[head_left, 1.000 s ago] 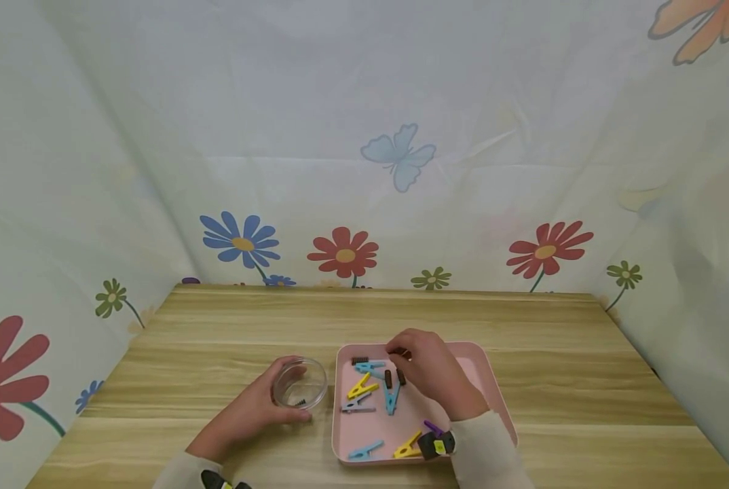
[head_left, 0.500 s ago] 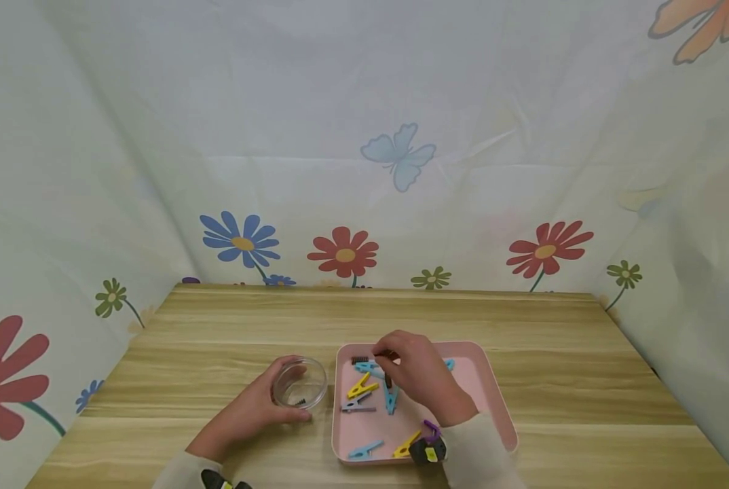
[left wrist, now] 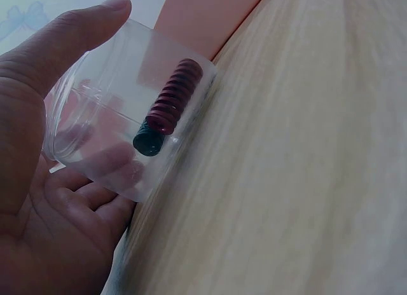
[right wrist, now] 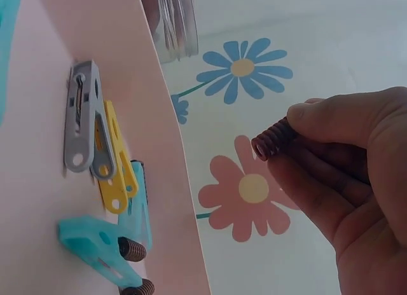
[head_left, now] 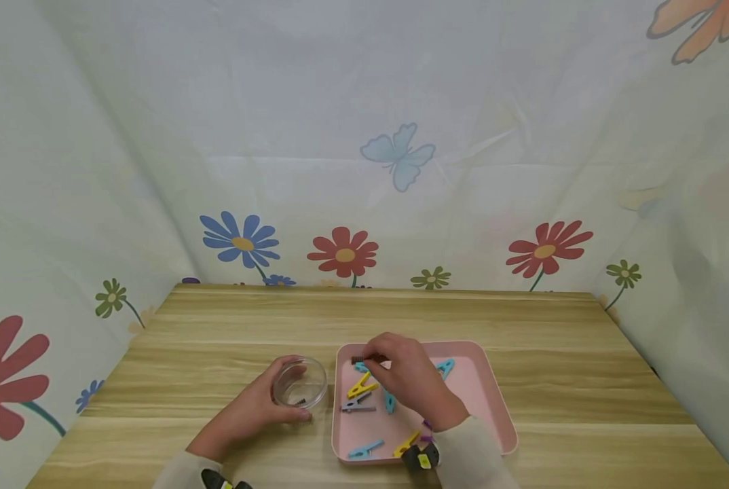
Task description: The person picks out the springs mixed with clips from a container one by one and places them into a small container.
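My left hand (head_left: 251, 411) grips a round clear plastic container (head_left: 301, 388) on the wooden table, thumb on one side and fingers around the other. Inside it, the left wrist view shows a dark red coil spring (left wrist: 175, 96) and a dark green spring (left wrist: 148, 142). Over the back left part of the pink tray (head_left: 495, 414) is my right hand (head_left: 406, 377). It pinches a brownish-red coil spring (right wrist: 272, 139) between thumb and fingertips. Below it lie a grey clothespin (right wrist: 84, 120), a yellow clothespin (right wrist: 116, 192) and blue ones, with more brown springs (right wrist: 132, 249) among them.
Near the tray's front edge are a light blue clothespin (head_left: 366, 449), a yellow clothespin (head_left: 406, 443) and a purple piece (head_left: 427, 426) partly behind the right wrist strap. Another blue clothespin (head_left: 446, 368) lies at the back right. A flowered white cloth (head_left: 279, 170) surrounds the table.
My right hand has moved left across the tray, closer to the clear container, uncovering the blue clothespin at the back right. My left hand and the container have stayed put.
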`<state>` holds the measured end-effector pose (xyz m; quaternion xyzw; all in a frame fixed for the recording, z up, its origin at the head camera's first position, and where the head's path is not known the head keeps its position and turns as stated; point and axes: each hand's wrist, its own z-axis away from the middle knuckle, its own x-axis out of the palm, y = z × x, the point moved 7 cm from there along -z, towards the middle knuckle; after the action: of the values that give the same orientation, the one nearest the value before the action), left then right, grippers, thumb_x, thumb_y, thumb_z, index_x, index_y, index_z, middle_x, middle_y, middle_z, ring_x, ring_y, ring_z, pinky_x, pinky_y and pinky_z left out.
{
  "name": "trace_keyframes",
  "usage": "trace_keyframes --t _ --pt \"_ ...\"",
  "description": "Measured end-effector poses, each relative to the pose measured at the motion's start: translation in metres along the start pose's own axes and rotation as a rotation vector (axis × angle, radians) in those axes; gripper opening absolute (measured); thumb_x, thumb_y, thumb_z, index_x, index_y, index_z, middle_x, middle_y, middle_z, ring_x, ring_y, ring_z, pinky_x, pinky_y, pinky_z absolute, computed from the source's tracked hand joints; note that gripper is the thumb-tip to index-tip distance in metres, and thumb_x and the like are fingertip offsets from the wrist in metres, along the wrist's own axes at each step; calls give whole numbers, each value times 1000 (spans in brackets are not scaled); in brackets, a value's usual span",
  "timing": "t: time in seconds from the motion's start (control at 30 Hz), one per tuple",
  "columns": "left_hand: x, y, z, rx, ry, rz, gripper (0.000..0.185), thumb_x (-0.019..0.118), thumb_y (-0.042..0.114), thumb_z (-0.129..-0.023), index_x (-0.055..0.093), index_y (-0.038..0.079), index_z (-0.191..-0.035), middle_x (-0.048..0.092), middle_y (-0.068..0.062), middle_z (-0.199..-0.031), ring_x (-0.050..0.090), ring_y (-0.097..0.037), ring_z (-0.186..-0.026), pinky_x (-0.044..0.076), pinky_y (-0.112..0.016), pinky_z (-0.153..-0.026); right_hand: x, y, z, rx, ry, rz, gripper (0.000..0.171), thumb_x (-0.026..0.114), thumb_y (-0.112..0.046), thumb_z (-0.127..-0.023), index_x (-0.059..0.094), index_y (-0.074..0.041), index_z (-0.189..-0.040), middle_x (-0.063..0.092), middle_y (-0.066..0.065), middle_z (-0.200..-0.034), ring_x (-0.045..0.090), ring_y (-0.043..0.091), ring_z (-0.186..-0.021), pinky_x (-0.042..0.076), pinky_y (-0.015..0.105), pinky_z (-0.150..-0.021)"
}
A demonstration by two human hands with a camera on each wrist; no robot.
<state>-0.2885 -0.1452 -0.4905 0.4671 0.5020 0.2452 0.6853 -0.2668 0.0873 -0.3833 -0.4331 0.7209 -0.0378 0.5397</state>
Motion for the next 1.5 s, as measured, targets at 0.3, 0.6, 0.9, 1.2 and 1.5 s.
trace_keyframes --t 0.3,0.6,0.9,1.2,1.5 --pt "0 0 0 -2 -1 5 86 87 35 -69 36 29 -139 47 -8 -147 40 -29 -140 30 -54 -112 6 -7 0 -14 8 -39 10 68 -15 -91 71 -19 -100 68 -6 -100 65 3 -88 57 30 -79" --pt "0 -1 -1 6 -1 -9 85 87 35 -69 36 30 -138 47 -7 -146 40 -28 -140 31 -53 -110 8 -13 0 -29 19 -64 9 67 -15 -92 71 -21 -98 68 -7 -101 65 1 -88 57 30 -78" --pt "0 0 -1 15 -3 -20 85 87 35 -70 36 31 -138 48 -8 -146 41 -28 -139 33 -52 -109 12 -17 -1 -64 30 -83 9 68 -14 -91 69 -21 -96 68 -7 -101 66 3 -90 57 27 -79" --pt "0 -1 -1 6 0 -26 85 86 37 -70 36 32 -138 48 -6 -145 41 -27 -139 33 -50 -109 16 -24 -2 -108 56 -118 10 68 -13 -91 70 -21 -97 70 -6 -104 64 1 -93 54 20 -80" --pt "-2 -1 -1 26 -3 -47 84 86 37 -71 36 33 -138 48 -7 -145 42 -25 -138 39 -27 -104 24 -32 -3 -123 47 -218 6 68 -12 -91 70 -17 -94 69 -5 -98 65 -1 -87 54 17 -79"
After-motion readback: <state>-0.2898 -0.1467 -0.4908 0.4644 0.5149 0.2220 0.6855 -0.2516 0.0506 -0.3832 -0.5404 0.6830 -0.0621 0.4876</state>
